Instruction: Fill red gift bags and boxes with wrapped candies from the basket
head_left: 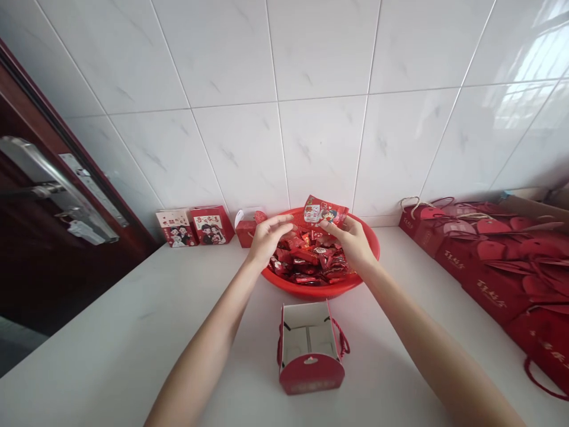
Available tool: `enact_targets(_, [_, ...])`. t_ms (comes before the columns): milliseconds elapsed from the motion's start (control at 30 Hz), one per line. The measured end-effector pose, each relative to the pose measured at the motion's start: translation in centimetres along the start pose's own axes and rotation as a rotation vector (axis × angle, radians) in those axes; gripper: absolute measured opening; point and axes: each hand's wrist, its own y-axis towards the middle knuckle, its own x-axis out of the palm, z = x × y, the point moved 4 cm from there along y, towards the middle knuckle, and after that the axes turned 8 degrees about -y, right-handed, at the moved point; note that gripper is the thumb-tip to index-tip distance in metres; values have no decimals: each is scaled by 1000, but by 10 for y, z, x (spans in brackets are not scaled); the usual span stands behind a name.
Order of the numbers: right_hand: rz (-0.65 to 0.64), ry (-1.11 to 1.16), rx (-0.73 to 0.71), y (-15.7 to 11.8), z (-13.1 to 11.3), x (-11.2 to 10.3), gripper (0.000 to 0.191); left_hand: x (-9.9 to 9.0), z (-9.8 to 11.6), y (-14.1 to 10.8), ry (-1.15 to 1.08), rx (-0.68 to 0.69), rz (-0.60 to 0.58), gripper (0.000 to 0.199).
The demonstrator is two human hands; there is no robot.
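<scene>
A red packet [316, 210] with a printed cartoon figure is pinched in my right hand [353, 237], above the far right part of a red plastic basket [322, 290]. My left hand [271, 236] is over the basket's left rim, fingers stretched out and nothing seen in them. Many small red-wrapped candies [306, 258] fill the basket. In front of it, nearer to me, stands an open red gift box [311, 373] with a pale inside and red rope handles; nothing shows inside it.
Two printed boxes [212, 225] and a small red box [244, 230] stand against the tiled wall [235, 154] at the left. Rows of red gift boxes [471, 261] line the right side. A dark door [26, 249] with a metal handle is far left.
</scene>
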Motion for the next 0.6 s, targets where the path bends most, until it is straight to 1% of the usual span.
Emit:
enact_targets(33, [39,4,9,0,1,-2,41,-4,3,1,113,16,-31,35])
enact_targets(67, [67,5,14,1,2,-4,39,-8,7,2,234,26,-101,33])
enact_targets(167, [85,-5,20,0,2,-6,35,-14,12,-1,552,-12,-361,35])
enact_targets(200, [81,-18,28,0,2,-6,34,-17,11,-3,632,-44,-408,37])
enact_targets(233, [76,-35,38,-1,1,-5,33,-19,9,-4,700,-75,-423,37])
enact_targets(300, [76,-66,52,-2,1,-4,32,-21,4,-5,781,-107,-393,36])
enact_targets(367, [76,-75,46,-3,1,-3,32,-19,0,-5,746,-84,-361,31])
enact_targets(400, [70,-71,40,-3,1,-3,32,-17,-1,-4,699,-57,-355,26])
enact_targets(467, [65,-59,27,-3,2,-2,32,-12,-1,-3,628,-2,-342,9])
enact_targets(500, [65,-57,23,-3,2,-2,32,-12,-1,-2,622,18,-322,12])
enact_targets(567, [70,-63,16,-3,3,-3,32,-13,1,1,645,42,-250,36])
enact_targets(600, [71,-69,12,-3,4,-3,32,-14,2,2,653,47,-214,43])
